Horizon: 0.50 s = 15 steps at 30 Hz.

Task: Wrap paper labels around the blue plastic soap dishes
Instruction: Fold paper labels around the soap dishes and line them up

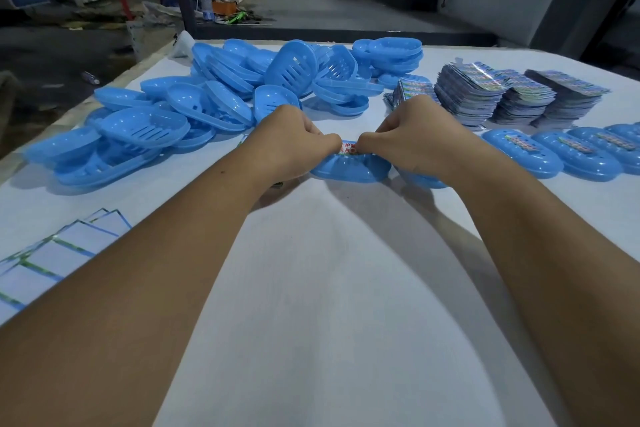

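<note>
Both hands, the left hand [291, 139] and right hand [412, 137], curl their fingers onto a paper label [348, 148] atop a blue soap dish [349, 170] at the table's [329, 288] middle. Unwrapped dishes [214, 94] lie far left; label stacks [512, 94] far right.

Soap dishes [349, 172] glossy blue plastic; labels [478, 94] shiny printed paper; table [329, 288] matt white.

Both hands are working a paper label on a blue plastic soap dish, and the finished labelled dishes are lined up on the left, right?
Not quite. In the head view the labelled blue plastic soap dishes are lined up on the right; the left holds an unlabelled pile.
</note>
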Tool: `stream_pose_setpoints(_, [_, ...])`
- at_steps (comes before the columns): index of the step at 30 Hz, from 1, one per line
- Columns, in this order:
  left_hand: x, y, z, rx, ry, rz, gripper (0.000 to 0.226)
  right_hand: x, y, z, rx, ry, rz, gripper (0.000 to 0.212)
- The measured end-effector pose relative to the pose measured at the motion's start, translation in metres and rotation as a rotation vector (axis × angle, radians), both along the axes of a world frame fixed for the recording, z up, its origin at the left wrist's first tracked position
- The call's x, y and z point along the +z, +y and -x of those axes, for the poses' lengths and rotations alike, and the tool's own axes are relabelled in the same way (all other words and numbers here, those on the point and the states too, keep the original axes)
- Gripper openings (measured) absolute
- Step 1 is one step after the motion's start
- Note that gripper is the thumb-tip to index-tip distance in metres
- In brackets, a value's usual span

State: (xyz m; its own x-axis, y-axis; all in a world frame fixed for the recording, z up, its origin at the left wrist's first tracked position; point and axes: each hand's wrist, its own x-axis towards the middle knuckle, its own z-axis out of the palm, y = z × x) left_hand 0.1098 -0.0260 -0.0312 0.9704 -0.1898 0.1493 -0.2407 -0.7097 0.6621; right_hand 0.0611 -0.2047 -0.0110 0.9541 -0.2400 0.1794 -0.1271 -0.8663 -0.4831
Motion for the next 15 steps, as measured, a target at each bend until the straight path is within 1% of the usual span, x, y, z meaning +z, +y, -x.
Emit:
stream_pose_setpoints(3, [0.0004,-0.0005,0.0007,-0.005,0.005,-0.014,0.039,-0.0004,-0.0001,-0.0010,-0.003,-0.007,-0.003,0.046])
stream_pose_setpoints(15, [0.0002,-0.0020,0.0049,0.009,-0.042,-0.045,0.032,-0.0014,0.0011,-0.0015,0.002,-0.008,0.051,0.044])
